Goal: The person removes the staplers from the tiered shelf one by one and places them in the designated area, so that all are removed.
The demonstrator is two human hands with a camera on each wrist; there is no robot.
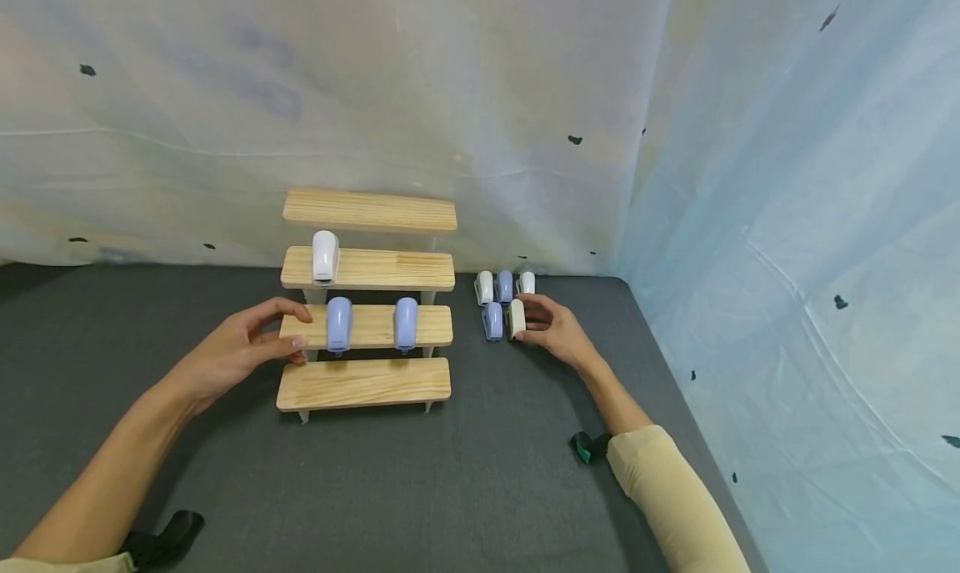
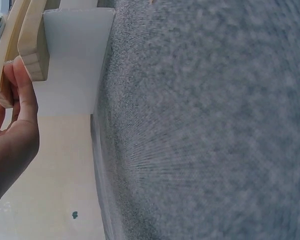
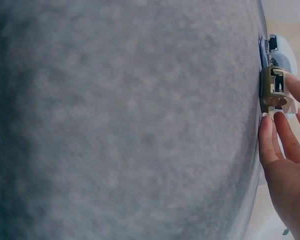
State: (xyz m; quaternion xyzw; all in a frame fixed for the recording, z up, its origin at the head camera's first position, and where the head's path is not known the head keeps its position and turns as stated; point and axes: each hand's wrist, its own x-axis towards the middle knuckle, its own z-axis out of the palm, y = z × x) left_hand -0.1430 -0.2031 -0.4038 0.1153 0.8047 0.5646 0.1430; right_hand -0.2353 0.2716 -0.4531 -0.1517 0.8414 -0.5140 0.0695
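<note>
My left hand point(image 1: 236, 352) pinches the left end of the second-lowest board point(image 1: 367, 327) of a stepped wooden display stand, thumb and fingers on either side of it in the left wrist view. Two lavender mini staplers point(image 1: 340, 324) stand on that board, and a white stapler point(image 1: 325, 256) is on the board above. At the right of the stand, my right hand point(image 1: 558, 333) has its thumb and fingers around a cream stapler point(image 1: 517, 319) with an olive base point(image 3: 266, 82), low at the table. Beside it is a lavender stapler point(image 1: 492, 321).
Behind the cream stapler are a white stapler point(image 1: 484, 288), another lavender stapler point(image 1: 504, 286) and a second white stapler point(image 1: 527, 283). The top board point(image 1: 370, 210) and bottom board point(image 1: 363, 384) bear nothing. Pale sheeting point(image 1: 487, 98) hangs behind the dark table point(image 1: 450, 490) and along its right side.
</note>
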